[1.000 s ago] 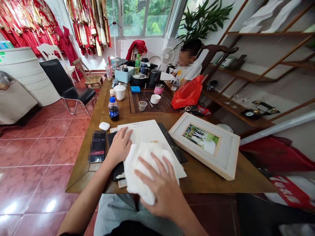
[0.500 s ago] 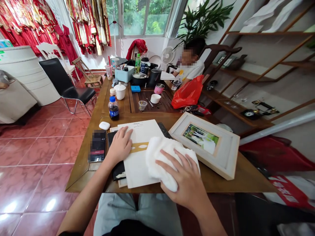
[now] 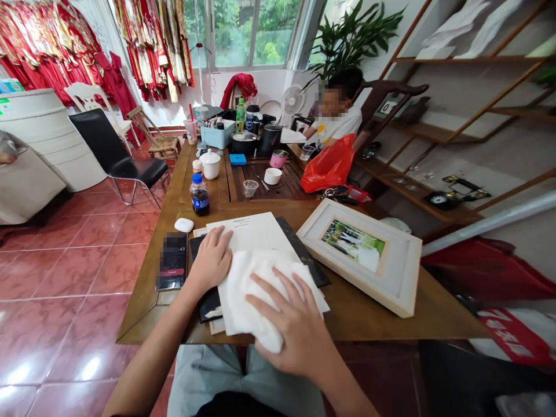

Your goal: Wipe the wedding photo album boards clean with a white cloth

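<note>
My left hand (image 3: pixel 214 256) lies with fingers stretched out on the left edge of a white card-like sheet (image 3: pixel 258 230), which bears small print near its top. Under my right hand (image 3: pixel 296 327) is a folded white cloth (image 3: pixel 247 281), pressed against the lower part of the sheet. The fingers are spread over the cloth, and my right thumb is hidden. Beneath the sheet lies a black panel (image 3: pixel 302 250), with a pale wooden edge showing below it. The cloth covers the sheet's gold band.
A framed photo (image 3: pixel 356 246) lies to the right. Left are a phone (image 3: pixel 172 260), a white earbud case (image 3: pixel 184 225) and a blue-capped bottle (image 3: pixel 200 197). Farther back are a lidded white cup (image 3: pixel 211 165), a red bag (image 3: pixel 332 165) and a seated person (image 3: pixel 336 116).
My right hand has slid the cloth left across the sheet, covering the gold band. The sheet's lower right corner and more of the black panel now show. My left hand stays in place.
</note>
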`<state>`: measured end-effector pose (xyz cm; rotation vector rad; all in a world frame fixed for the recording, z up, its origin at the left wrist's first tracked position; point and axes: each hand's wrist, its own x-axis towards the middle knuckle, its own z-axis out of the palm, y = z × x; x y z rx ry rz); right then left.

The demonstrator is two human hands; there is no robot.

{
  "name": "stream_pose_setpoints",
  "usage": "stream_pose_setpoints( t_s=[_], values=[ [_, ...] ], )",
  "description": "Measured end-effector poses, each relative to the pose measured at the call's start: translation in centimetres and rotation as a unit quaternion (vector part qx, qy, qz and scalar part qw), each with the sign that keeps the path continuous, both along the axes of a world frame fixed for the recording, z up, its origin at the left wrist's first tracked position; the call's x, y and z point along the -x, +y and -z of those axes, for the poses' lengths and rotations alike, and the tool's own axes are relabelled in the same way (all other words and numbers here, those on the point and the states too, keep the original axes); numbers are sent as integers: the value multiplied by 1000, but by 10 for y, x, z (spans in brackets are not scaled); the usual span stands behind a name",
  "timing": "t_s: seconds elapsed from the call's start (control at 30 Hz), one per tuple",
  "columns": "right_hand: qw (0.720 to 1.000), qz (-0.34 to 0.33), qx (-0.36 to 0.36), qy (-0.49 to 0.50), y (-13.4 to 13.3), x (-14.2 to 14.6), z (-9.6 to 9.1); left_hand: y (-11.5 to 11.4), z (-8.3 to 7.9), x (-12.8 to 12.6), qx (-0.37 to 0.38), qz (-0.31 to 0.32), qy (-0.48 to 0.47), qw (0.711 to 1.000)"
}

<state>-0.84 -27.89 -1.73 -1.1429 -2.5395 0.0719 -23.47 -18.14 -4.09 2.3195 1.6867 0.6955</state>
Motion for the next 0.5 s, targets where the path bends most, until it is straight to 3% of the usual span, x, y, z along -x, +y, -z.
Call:
stream_pose_setpoints(
  t_s=[0.17, 0.33, 0.5],
  values=[
    [994, 83, -61, 21, 11, -36, 8, -1, 1, -3, 5, -11, 2, 1000],
    [992, 55, -67, 97, 28, -56, 0, -2, -1, -3, 12, -11, 4, 1000],
    [980, 54, -63, 178, 65, -52, -21, -2, -1, -4, 15, -9, 8, 1000]
  ],
)
